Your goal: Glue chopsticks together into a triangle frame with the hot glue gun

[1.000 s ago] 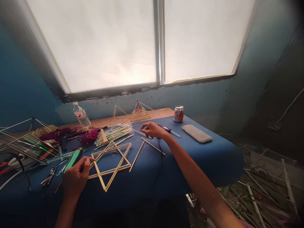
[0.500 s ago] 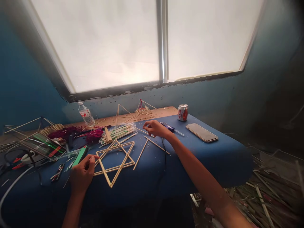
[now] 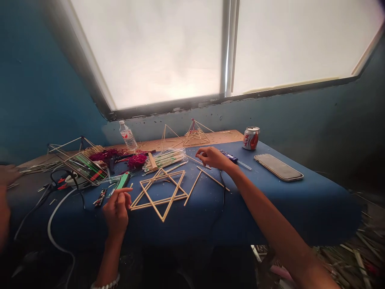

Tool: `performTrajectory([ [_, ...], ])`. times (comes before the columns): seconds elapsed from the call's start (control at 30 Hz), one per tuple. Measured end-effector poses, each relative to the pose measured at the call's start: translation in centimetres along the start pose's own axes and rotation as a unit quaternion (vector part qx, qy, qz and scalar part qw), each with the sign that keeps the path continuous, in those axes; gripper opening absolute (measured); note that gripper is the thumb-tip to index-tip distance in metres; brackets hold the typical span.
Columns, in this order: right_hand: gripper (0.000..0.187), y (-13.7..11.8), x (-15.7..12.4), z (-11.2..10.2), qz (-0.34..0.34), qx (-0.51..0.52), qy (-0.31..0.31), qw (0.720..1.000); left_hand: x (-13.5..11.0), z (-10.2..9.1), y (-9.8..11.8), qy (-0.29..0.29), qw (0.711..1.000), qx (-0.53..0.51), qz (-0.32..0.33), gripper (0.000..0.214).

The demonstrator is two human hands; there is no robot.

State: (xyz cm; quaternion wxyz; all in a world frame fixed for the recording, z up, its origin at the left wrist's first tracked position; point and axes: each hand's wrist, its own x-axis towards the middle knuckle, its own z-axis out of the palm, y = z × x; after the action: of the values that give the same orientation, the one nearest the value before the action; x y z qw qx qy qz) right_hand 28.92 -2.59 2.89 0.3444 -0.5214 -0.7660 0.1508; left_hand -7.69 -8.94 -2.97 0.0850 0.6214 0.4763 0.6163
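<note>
A six-pointed star (image 3: 175, 195) made of thin wooden sticks lies on the blue table. My left hand (image 3: 117, 206) is at its left corner, fingers curled together; what they pinch is hidden. A green-handled tool (image 3: 123, 181) lies just behind that hand. Over loose sticks beyond the star hovers my right hand (image 3: 210, 157), its fingers loosely bent and apart, with no held thing visible. Two sticks meeting at a corner (image 3: 198, 171) lie between it and the star. A dark blue device (image 3: 229, 156) with a clear rod sits partly behind my right hand.
Behind the star lie bagged sticks (image 3: 168, 158) and magenta yarn (image 3: 136, 161). A water bottle (image 3: 128, 136), a stick pyramid (image 3: 196, 134), a can (image 3: 251, 138) and a phone (image 3: 279, 167) stand or lie around. Cables (image 3: 51, 228) hang at left. Another person's blurred hand (image 3: 7, 175) shows at the left edge.
The view has turned left, so everything sits further right. Another person's hand has come in at the left edge. My right hand stays over the loose sticks, my left beside the star.
</note>
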Motion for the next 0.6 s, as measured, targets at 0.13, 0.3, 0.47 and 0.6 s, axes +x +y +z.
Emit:
performTrajectory([
  [0.13, 0.020, -0.1, 0.0, 0.1, -0.003, -0.059, -0.004, 0.998, -1.7, -1.6, 0.0, 0.052, 0.998, 0.019, 0.006, 0.024],
  [0.3, 0.020, -0.5, -0.1, 0.2, -0.007, -0.090, 0.003, 0.996, -2.7, -3.9, 0.0, 0.041, 0.990, 0.138, 0.001, 0.019],
  [0.47, 0.023, -0.1, -0.1, 0.2, -0.012, -0.109, 0.014, 0.994, -3.5, -5.1, 0.2, -0.045, 0.962, 0.250, 0.104, 0.017],
  [0.6, 0.023, 0.1, -0.1, 0.3, -0.012, -0.120, 0.014, 0.993, -3.8, -5.0, -0.2, -0.064, 0.951, 0.270, 0.139, 0.017],
])
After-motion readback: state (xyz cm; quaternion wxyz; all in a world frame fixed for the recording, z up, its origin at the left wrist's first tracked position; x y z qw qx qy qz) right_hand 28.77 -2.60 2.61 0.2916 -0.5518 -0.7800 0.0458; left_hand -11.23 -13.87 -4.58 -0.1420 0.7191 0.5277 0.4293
